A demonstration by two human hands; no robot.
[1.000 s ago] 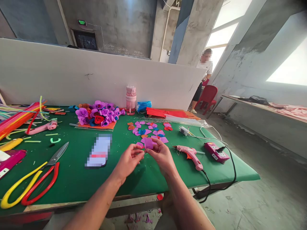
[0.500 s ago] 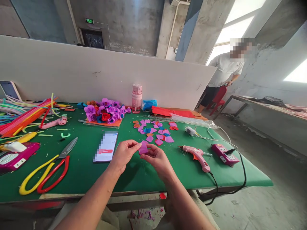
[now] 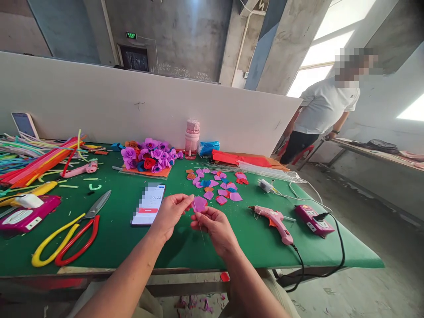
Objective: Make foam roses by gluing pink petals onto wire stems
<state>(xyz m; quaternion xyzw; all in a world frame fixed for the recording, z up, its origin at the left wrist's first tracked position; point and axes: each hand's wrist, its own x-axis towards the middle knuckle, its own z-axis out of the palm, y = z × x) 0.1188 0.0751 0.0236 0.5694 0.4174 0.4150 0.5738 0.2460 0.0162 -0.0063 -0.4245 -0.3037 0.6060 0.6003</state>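
Purple petal (image 3: 200, 203): held up between both hands, over the green table (image 3: 115, 240), well apart from its surface.
Thin strand (image 3: 201, 232): wire by the look of it; it crosses the petal's near side and slants down past the right fingertips, its lower end free.
Left hand (image 3: 170, 215): thumb and forefinger pressed together, pinching the petal's left edge; whether they also grip the strand's top, I cannot tell.
Right hand (image 3: 214, 226): thumb and forefinger closed on the strand at the petal's lower edge, other fingers curled.
Loose petals (image 3: 236, 196): scattered just beyond the hands.
Glue gun (image 3: 269, 213): lying to the right, untouched.
Step in hand: probably setting the petal against the strand.
Next move: seems to call for a steady right pinch while the left fingers press the edge around the strand, uncreased.
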